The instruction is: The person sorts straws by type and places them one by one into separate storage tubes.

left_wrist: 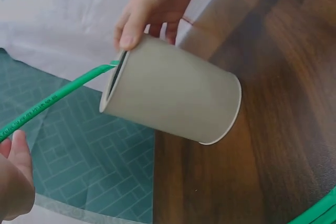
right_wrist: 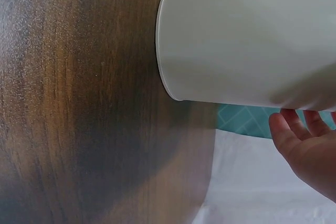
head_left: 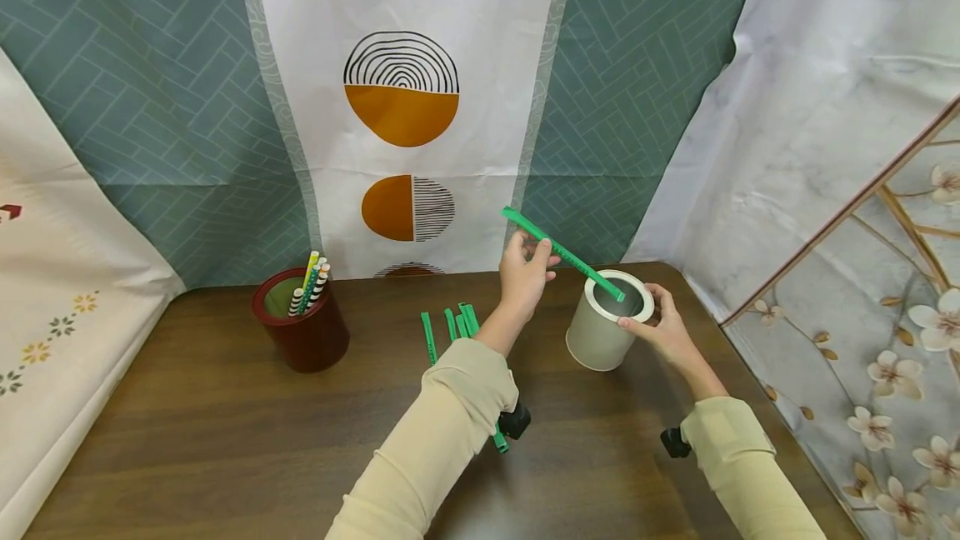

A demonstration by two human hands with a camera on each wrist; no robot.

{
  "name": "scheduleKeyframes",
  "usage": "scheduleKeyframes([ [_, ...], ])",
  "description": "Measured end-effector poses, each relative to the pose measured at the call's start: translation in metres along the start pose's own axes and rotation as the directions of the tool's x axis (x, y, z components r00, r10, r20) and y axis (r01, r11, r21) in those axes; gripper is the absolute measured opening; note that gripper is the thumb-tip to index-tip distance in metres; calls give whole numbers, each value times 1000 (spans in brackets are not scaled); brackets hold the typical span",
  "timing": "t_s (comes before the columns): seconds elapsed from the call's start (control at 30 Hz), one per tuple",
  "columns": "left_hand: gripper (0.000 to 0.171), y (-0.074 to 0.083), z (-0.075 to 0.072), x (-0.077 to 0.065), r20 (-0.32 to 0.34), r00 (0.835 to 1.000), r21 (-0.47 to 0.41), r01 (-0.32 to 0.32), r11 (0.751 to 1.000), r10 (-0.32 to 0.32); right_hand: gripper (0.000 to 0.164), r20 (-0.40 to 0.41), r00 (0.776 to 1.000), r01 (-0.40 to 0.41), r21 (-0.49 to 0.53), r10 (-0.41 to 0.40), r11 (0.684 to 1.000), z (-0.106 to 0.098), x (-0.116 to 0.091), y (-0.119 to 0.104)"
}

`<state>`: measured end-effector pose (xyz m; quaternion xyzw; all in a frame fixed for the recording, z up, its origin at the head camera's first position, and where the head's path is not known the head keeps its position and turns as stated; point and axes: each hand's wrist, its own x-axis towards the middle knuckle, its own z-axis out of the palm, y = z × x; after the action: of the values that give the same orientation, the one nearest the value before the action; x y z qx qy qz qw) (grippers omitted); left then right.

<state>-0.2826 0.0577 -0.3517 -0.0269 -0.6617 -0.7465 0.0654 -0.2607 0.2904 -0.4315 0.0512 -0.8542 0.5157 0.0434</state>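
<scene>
A long green wrapped straw point(head_left: 564, 253) with printing along it slants down to the right, its lower end over the mouth of a beige cup point(head_left: 597, 333). My left hand point(head_left: 522, 277) pinches the straw between thumb and fingers near its upper half. In the left wrist view, the tip of the straw point(left_wrist: 65, 89) reaches the cup's rim. My right hand point(head_left: 667, 332) holds the cup point(left_wrist: 168, 93) at its right side, thumb at the rim and fingers around the wall. The cup stands on the table. Its inside is mostly hidden.
Several more green wrapped straws point(head_left: 428, 337) lie on the wooden table point(head_left: 225, 440), partly hidden under my left forearm. A dark red cup point(head_left: 311, 342) with several patterned sticks point(head_left: 315, 283) stands at the left. Patterned cloth point(head_left: 637, 90) hangs behind the table.
</scene>
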Motion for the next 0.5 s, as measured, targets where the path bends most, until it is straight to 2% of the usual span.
scheduleKeyframes([
  [0.3,19,-13,10,-5,26,1000,118,-4,993,1,73,6,1000,-6,14,6,1000,0,-1,-2],
  [0.5,22,-16,19,-9,66,998,235,-10,972,-6,73,7,1000,1,16,-1,1000,0,-1,-2],
])
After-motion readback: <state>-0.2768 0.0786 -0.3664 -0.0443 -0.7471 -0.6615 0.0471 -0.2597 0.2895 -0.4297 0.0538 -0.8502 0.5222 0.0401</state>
